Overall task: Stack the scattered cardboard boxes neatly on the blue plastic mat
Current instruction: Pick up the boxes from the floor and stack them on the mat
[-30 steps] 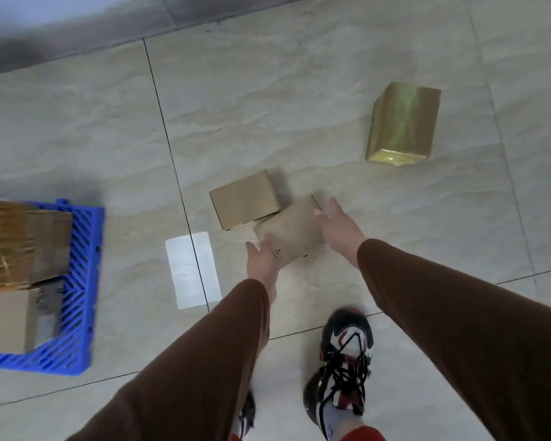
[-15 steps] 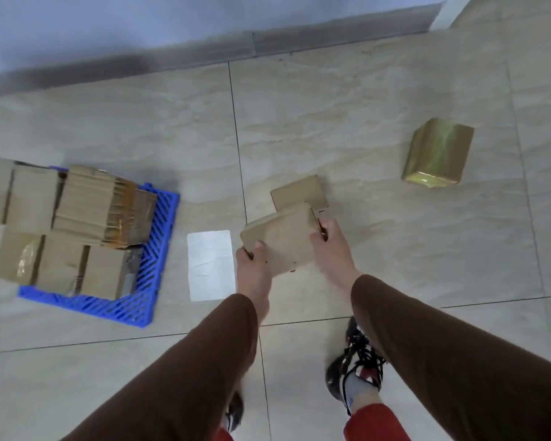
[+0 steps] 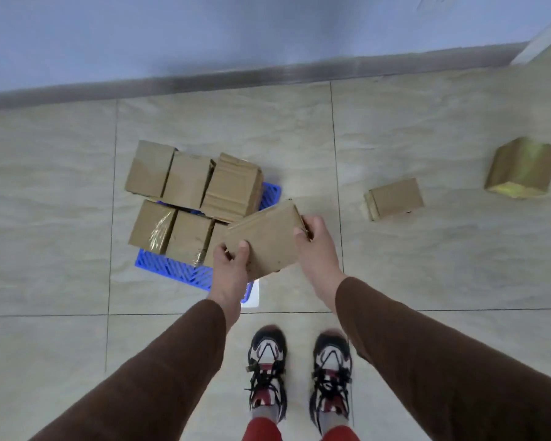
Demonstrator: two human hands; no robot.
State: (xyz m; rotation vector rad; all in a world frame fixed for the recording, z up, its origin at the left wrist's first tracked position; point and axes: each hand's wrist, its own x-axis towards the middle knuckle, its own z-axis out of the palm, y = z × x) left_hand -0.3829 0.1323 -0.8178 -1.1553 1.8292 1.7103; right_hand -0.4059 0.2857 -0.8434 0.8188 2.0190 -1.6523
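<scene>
Pale floor tiles (image 3: pixel 61 218) run from the person's shoes (image 3: pixel 299 374) up to a grey skirting and a bluish wall. Nearest, both hands carry a flat box (image 3: pixel 268 238) in the air, tilted, over the near right corner of the mat (image 3: pixel 172 268). The left hand (image 3: pixel 231 265) grips its near left corner, thumb on top and fingers curled beneath; the right hand (image 3: pixel 315 246) holds the far right edge, thumb on top, the other fingers hidden behind the box.

Beyond it, the mat is mostly covered by the stack (image 3: pixel 188 198): a row of about three boxes at the front, another at the back, and a ribbed box (image 3: pixel 233 186) lying on top at the right. That part looks done, though the rows sit somewhat askew.

Left to do, by my judgement: set the held box down, then fetch two more from the floor well to the right, a small box (image 3: pixel 395 198) and, farther off, a taped box (image 3: pixel 522 168).
</scene>
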